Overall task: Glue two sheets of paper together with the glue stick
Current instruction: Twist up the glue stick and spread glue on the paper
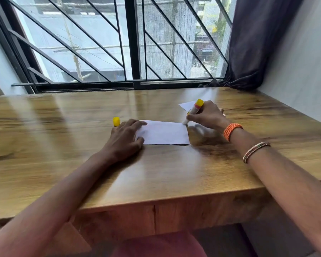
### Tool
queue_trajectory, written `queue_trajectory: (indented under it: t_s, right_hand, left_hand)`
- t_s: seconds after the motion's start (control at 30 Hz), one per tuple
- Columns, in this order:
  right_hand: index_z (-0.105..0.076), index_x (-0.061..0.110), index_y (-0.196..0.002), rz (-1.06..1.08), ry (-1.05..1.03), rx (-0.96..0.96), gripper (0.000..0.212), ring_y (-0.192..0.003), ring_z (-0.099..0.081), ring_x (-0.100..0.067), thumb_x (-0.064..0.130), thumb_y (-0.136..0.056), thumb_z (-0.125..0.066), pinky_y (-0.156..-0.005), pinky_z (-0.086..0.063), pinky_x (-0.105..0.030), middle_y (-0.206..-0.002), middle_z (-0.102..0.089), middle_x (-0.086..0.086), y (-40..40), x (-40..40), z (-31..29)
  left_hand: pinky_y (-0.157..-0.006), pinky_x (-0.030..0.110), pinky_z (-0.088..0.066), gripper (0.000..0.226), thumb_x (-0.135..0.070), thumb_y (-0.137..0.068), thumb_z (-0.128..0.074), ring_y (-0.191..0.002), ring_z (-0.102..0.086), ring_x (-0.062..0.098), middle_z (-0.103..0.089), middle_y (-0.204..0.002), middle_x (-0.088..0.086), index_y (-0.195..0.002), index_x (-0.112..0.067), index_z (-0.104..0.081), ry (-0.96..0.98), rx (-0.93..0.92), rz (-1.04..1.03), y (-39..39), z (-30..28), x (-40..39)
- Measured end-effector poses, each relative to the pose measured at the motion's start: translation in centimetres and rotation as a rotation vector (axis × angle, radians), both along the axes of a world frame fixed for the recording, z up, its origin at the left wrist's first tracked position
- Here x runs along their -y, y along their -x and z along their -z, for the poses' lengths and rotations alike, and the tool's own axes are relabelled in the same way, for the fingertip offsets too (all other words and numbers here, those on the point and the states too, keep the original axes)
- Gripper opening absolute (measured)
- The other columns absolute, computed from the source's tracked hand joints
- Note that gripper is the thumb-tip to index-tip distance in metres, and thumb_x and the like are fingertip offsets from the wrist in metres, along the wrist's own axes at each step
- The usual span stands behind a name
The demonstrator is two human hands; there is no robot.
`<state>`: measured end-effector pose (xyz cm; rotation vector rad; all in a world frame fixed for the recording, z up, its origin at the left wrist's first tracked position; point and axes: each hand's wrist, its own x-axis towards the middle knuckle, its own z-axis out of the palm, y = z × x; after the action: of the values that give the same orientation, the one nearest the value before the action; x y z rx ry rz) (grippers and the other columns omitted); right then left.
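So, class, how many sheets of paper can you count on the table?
2. One sheet lies flat under the left hand; the second sheet lies farther back, partly hidden behind the right hand.

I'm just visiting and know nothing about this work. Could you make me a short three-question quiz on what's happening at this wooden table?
1. True or false: the glue stick is in the right hand.
2. What is the left hand doing? A) lifting the sheet B) pressing flat on the left end of the near paper sheet C) holding the cap
3. Fill in: the yellow cap stands on the table just beyond the ____ hand.

Key:
1. True; its tip meets the sheet's far right corner.
2. B
3. left

A second sheet lies beyond the right hand, partly hidden.
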<state>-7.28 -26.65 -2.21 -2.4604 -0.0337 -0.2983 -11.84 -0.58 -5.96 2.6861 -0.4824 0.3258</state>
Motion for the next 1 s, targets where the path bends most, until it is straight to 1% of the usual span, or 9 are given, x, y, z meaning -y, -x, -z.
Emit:
queue_trajectory:
  t_s: [0.13,0.2,0.27,0.37,0.47,0.57,0.67,0.77,1.0]
  right_hand:
    - [-0.070,0.022,-0.063,0.003,-0.019,0.000,0.018,-0.087,-0.064,-0.026,0.039,-0.060,-0.068,-0.085,-0.046,-0.047,-0.079,-0.070,-0.006,0.3,-0.1,-0.2]
    - [-0.064,0.024,-0.055,0.007,-0.021,-0.002,0.015,-0.084,-0.062,-0.024,0.036,-0.064,-0.069,-0.084,-0.046,-0.045,-0.075,-0.067,-0.003,0.5,-0.2,-0.4]
    - [-0.057,0.025,-0.051,0.020,-0.015,0.002,0.024,-0.082,-0.060,-0.022,0.031,-0.069,-0.071,-0.081,-0.045,-0.043,-0.074,-0.064,-0.003,0.7,-0.2,-0.5]
    - [-0.053,0.023,-0.052,0.021,-0.009,0.019,0.027,-0.082,-0.059,-0.023,0.030,-0.070,-0.072,-0.081,-0.046,-0.045,-0.075,-0.063,-0.005,0.5,-0.2,-0.4]
    - [-0.054,0.023,-0.056,0.012,0.001,0.024,0.025,-0.083,-0.060,-0.024,0.031,-0.070,-0.073,-0.079,-0.047,-0.044,-0.077,-0.065,-0.006,0.3,0.0,-0.2]
    - [-0.058,0.020,-0.063,-0.001,0.002,0.041,0.022,-0.080,-0.058,-0.022,0.033,-0.071,-0.073,-0.073,-0.044,-0.039,-0.078,-0.064,-0.006,0.2,0.2,0.2]
    - [-0.064,0.012,-0.074,-0.009,-0.009,0.053,0.025,-0.083,-0.062,-0.027,0.034,-0.068,-0.073,-0.077,-0.048,-0.045,-0.082,-0.067,-0.009,-0.1,0.3,0.5]
    - [-0.061,0.014,-0.068,-0.018,-0.001,0.056,0.023,-0.080,-0.061,-0.025,0.035,-0.067,-0.072,-0.079,-0.048,-0.048,-0.078,-0.065,-0.007,0.0,0.3,0.6]
    - [-0.065,0.007,-0.074,0.001,0.008,0.068,0.027,-0.078,-0.058,-0.021,0.033,-0.069,-0.072,-0.068,-0.039,-0.036,-0.076,-0.064,-0.007,-0.1,0.4,0.7]
  left_hand:
    - [-0.090,0.036,-0.032,0.041,-0.027,-0.074,-0.042,-0.111,-0.051,0.020,-0.058,-0.115,-0.004,-0.109,-0.022,-0.061,0.076,0.193,0.008,0.0,-1.0,1.2]
    - [-0.084,0.033,-0.033,0.033,-0.025,-0.077,-0.042,-0.103,-0.054,0.019,-0.062,-0.106,-0.004,-0.102,-0.021,-0.064,0.069,0.273,0.017,-0.2,-1.6,2.3]
    - [-0.086,0.034,-0.038,0.037,-0.023,-0.079,-0.041,-0.104,-0.055,0.022,-0.064,-0.109,-0.002,-0.106,-0.020,-0.065,0.021,0.252,0.107,-0.7,-1.8,3.4]
    - [-0.095,0.033,-0.038,0.047,-0.028,-0.085,-0.035,-0.115,-0.050,0.025,-0.057,-0.129,0.002,-0.125,-0.017,-0.058,-0.152,0.104,0.259,-1.6,-1.3,5.3]
    - [-0.096,0.034,-0.032,0.042,-0.030,-0.095,-0.036,-0.122,-0.041,0.024,-0.046,-0.139,-0.002,-0.136,-0.023,-0.047,-0.290,0.029,0.214,-2.2,-0.7,6.5]
    - [-0.097,0.037,-0.029,0.043,-0.032,-0.096,-0.035,-0.126,-0.036,0.024,-0.040,-0.142,-0.003,-0.138,-0.028,-0.042,-0.313,0.006,0.173,-2.4,-0.5,6.9]
    - [-0.097,0.038,-0.030,0.043,-0.031,-0.095,-0.036,-0.124,-0.037,0.025,-0.039,-0.141,-0.002,-0.137,-0.028,-0.043,-0.309,-0.006,0.161,-2.4,-0.6,7.0]
    - [-0.096,0.038,-0.031,0.043,-0.029,-0.094,-0.037,-0.123,-0.038,0.026,-0.040,-0.141,-0.001,-0.136,-0.026,-0.044,-0.308,-0.001,0.156,-2.4,-0.7,7.3]
    - [-0.096,0.040,-0.032,0.045,-0.030,-0.094,-0.035,-0.124,-0.037,0.025,-0.038,-0.141,0.001,-0.139,-0.031,-0.040,-0.324,-0.021,0.140,-2.2,-1.1,7.6]
